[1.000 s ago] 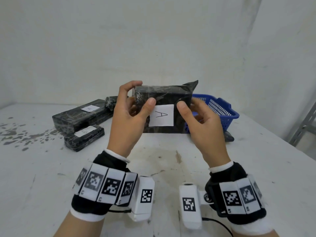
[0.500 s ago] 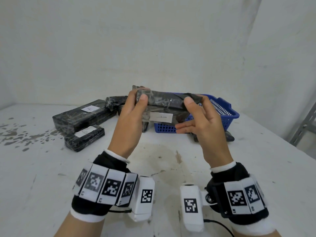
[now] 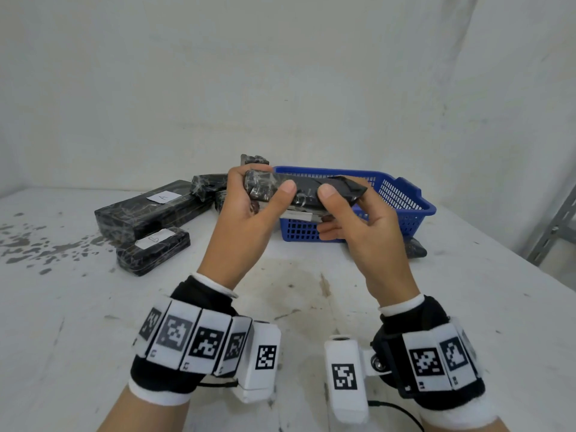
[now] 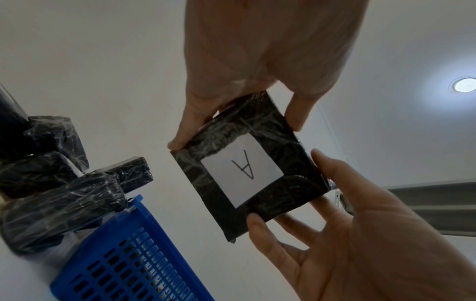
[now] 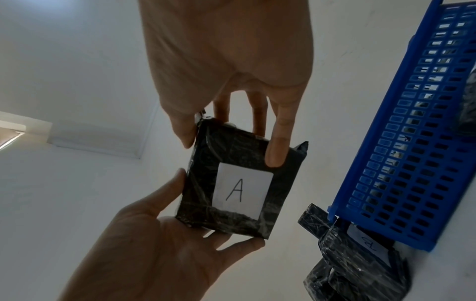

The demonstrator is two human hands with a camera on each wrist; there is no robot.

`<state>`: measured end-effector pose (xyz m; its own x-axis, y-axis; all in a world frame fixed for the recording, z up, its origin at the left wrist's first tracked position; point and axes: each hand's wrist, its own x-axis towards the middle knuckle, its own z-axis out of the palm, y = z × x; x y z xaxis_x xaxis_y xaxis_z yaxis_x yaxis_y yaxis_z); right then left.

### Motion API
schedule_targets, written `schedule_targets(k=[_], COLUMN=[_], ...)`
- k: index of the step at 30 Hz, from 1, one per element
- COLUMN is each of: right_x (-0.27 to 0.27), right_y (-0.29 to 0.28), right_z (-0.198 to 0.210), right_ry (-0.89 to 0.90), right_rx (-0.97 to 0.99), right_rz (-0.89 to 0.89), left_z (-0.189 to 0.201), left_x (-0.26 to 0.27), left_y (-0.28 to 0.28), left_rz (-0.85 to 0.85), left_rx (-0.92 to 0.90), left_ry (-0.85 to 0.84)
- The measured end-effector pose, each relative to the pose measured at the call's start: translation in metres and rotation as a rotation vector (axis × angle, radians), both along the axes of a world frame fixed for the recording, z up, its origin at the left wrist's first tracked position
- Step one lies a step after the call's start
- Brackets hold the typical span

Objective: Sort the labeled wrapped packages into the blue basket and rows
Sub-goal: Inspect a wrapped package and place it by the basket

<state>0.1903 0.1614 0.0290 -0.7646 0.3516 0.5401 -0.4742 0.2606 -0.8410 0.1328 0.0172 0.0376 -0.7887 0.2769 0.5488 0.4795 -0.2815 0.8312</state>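
A black wrapped package (image 3: 299, 191) with a white label marked A lies nearly flat in the air, just in front of the blue basket (image 3: 402, 194). Its label faces down, and both wrist views show the letter A (image 4: 244, 169) (image 5: 239, 189). My left hand (image 3: 249, 210) pinches the package's left end, thumb on top and fingers behind. My right hand (image 3: 352, 219) pinches its right end, thumb on top and fingers underneath. The inside of the basket is mostly hidden by the package and my hands.
A long package labelled A (image 3: 149, 210) and a small one labelled B (image 3: 152, 251) lie on the stained white table (image 3: 296, 291) at the left. More wrapped packages (image 3: 208, 185) sit behind them. Another package (image 3: 416, 249) lies against the basket's right front corner. Walls stand close behind and to the right.
The package was upright with its label facing me. Both hands have tipped it forward until it lies nearly flat with the label underneath, and it sits a little lower.
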Motion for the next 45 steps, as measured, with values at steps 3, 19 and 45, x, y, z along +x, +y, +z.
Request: schedule_targets(k=[3, 19, 45], right_x=[0.002, 0.003, -0.006], right_y=[-0.003, 0.003, 0.000], right_z=[0.000, 0.001, -0.007], right_ry=[0.020, 0.023, 0.080], right_rx=[0.048, -0.095, -0.016], right_rz=[0.000, 0.043, -0.048], left_z=[-0.001, 0.003, -0.005], left_x=[-0.001, -0.002, -0.001], left_y=[-0.001, -0.003, 0.003], left_rz=[0.034, -0.001, -0.059], left_rx=[-0.003, 0.105, -0.072], left_ry=[0.008, -0.156, 0.054])
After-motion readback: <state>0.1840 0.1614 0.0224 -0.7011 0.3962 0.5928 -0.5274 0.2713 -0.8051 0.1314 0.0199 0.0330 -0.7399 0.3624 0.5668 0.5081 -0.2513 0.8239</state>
